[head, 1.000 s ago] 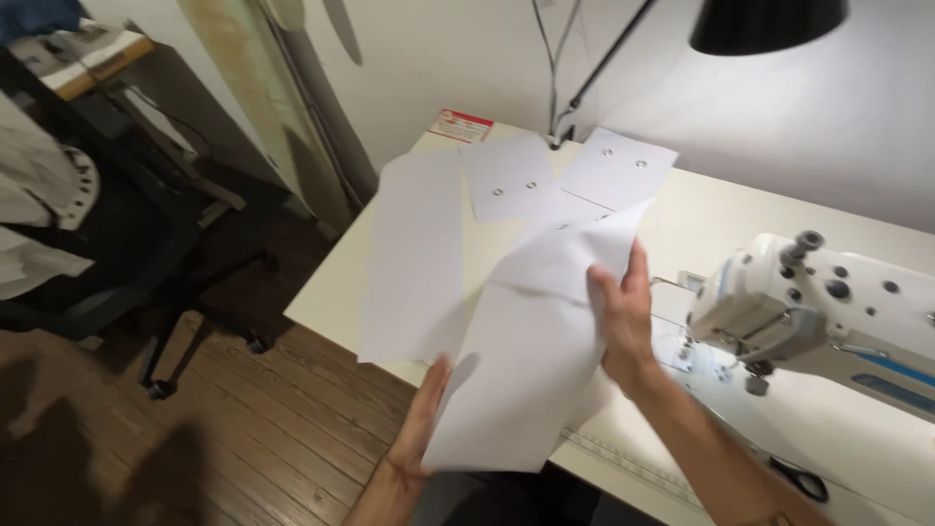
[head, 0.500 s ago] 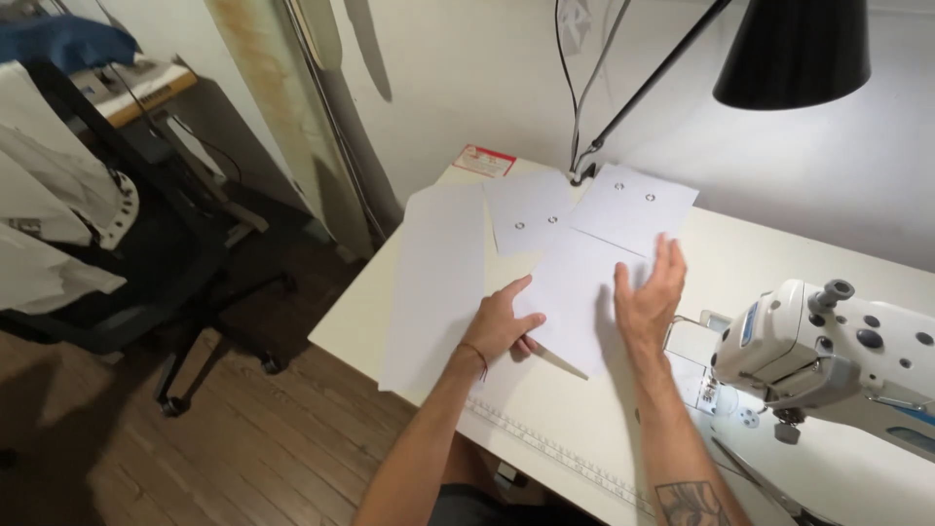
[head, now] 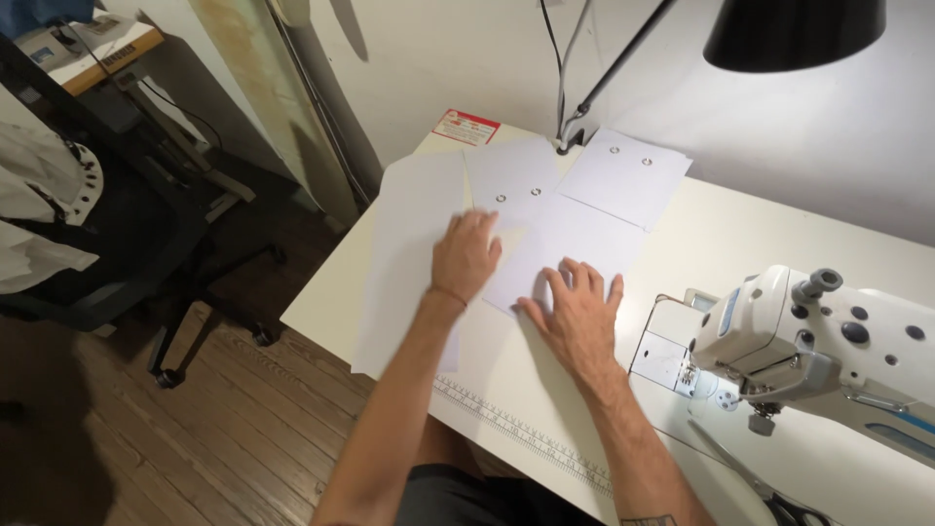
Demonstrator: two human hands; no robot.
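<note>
On the counter: white top [head: 779, 234], pale sheets spread across its left half, printed ruler strip [head: 516, 429] along the near edge.
Left hand [head: 466, 255]: palm down, fingers [head: 477, 226] loosely apart, flat on the long white sheet [head: 414, 244]; nothing gripped.
Right hand [head: 577, 314]: palm down, fingers [head: 584, 278] splayed, pressing the middle sheet [head: 575, 239]; nothing gripped.
Middle sheet: flat at counter centre, just beside the long sheet, overlapped by two punched sheets behind.
Punched sheets: one [head: 511, 175] with small ring holes behind the left hand, another [head: 623, 175] by the lamp base.
Sewing machine [head: 828, 341]: white, right of the right hand, near but apart.
Lamp: black shade [head: 794, 31] overhead, arm down to the counter's back edge.
Floor: dark wood boards [head: 224, 419], black chair [head: 117, 234] at left.
</note>
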